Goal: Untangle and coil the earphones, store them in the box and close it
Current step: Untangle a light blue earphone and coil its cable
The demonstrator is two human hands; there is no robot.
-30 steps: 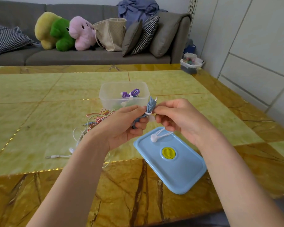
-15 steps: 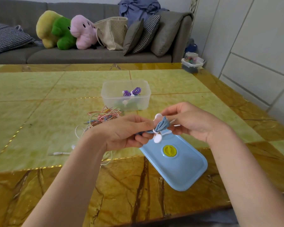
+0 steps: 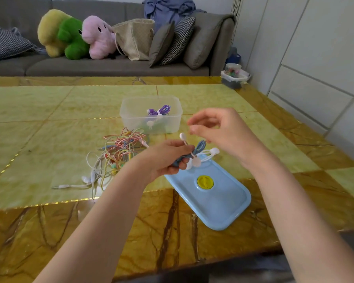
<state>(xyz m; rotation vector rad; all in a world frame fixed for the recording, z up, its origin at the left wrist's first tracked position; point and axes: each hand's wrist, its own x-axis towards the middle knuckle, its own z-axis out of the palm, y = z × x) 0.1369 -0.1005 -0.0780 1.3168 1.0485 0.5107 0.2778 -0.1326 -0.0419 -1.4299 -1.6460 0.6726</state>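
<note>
a home living room: sofa (image 3: pixel 110 66), cushions (image 3: pixel 172 43), plush toys (image 3: pixel 74 35).

Translucent plastic box (image 3: pixel 131 117) — glossy marble table (image 3: pixel 49 111)

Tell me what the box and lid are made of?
The box looks like cloudy, see-through plastic: the purple earphones show through its wall. The lid seems smooth blue plastic with a faint sheen, and its yellow knob is probably plastic or rubber.

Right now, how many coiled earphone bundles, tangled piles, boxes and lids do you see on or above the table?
Coiled earphone bundles: 2, the purple bundle in the clear box and the blue bundle held by the left hand
Tangled earphone pile: 1
Clear box: 1
Blue lid: 1
Total: 5
</note>
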